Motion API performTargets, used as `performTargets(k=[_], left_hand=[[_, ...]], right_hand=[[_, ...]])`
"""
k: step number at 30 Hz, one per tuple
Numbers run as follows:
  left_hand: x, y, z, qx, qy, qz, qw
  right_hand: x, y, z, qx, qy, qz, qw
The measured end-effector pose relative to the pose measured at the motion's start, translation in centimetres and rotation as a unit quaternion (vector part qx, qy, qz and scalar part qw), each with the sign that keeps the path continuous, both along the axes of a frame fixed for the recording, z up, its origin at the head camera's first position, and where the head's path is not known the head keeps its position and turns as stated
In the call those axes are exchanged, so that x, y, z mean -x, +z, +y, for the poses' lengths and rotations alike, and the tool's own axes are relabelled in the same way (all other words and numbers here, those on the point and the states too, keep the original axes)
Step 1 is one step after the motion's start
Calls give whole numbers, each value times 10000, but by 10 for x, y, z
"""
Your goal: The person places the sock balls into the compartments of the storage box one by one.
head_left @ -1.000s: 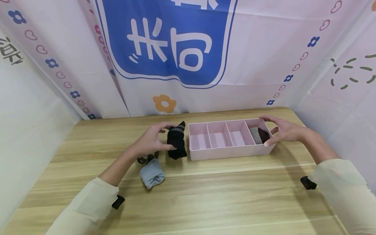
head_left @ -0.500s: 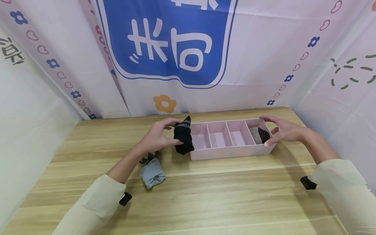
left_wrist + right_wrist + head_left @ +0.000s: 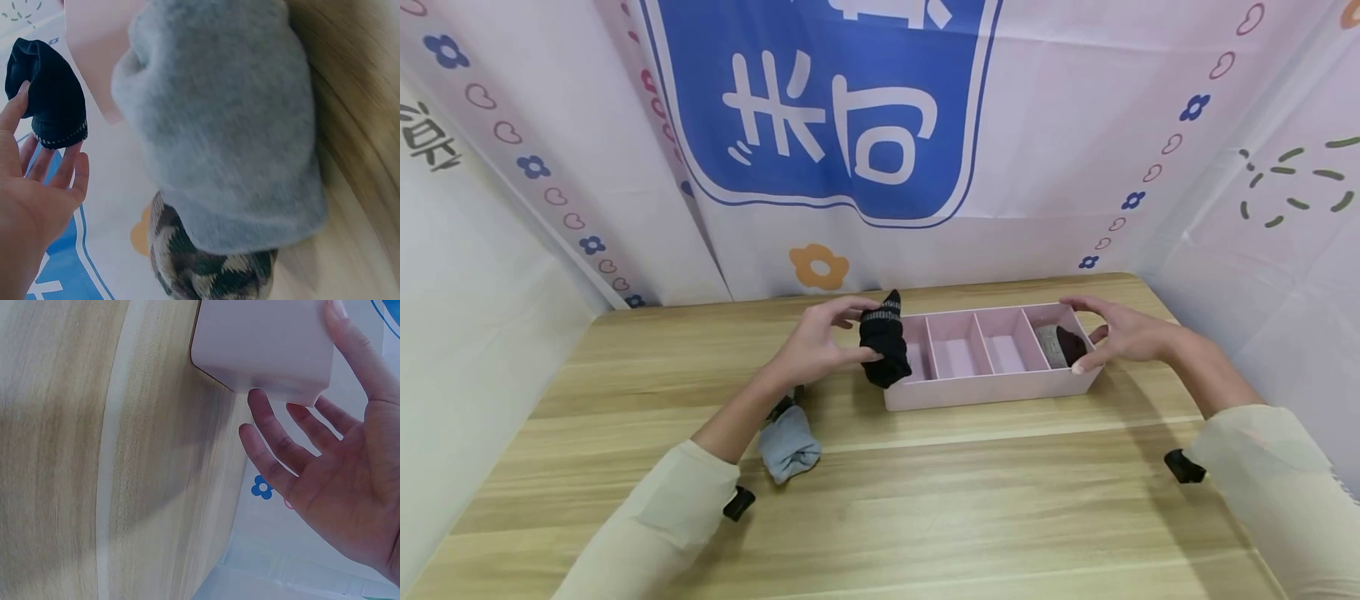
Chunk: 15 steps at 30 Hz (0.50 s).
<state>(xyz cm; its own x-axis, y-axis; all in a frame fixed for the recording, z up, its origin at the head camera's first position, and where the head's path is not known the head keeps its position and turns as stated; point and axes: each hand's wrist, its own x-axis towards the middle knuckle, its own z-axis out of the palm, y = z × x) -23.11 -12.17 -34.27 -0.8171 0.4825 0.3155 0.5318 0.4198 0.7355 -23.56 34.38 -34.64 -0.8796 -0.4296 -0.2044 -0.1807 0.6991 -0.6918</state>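
Observation:
My left hand (image 3: 816,346) pinches a rolled black sock (image 3: 883,342) between thumb and fingers, over the left end of a pink divided box (image 3: 988,389). A pale band crosses the sock near its upper end. It partly hides the leftmost compartment. At the box's right end, my right hand (image 3: 1131,335) spans the corner, thumb at the front rim and fingers at the back. A grey and dark brown sock (image 3: 1062,346) lies in the rightmost compartment. In the right wrist view, fingertips (image 3: 258,397) sit against the box's end wall (image 3: 262,340).
A folded grey sock (image 3: 790,446) lies on the wooden table (image 3: 970,500) below my left forearm. Behind it is a camouflage sock (image 3: 212,269), mostly hidden by the arm in the head view. A printed cloth (image 3: 1037,150) hangs along the table's back edge.
My left hand has carried the black sock rightward and slightly up, from beside the box to over its left end. The right hand and the box have stayed in place.

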Motion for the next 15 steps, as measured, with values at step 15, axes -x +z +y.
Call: performTargets(k=[15], left_hand=[[3, -1, 22, -161, -67, -36, 9998]], right_hand=[[-1, 1, -2, 45, -11, -34, 10000]])
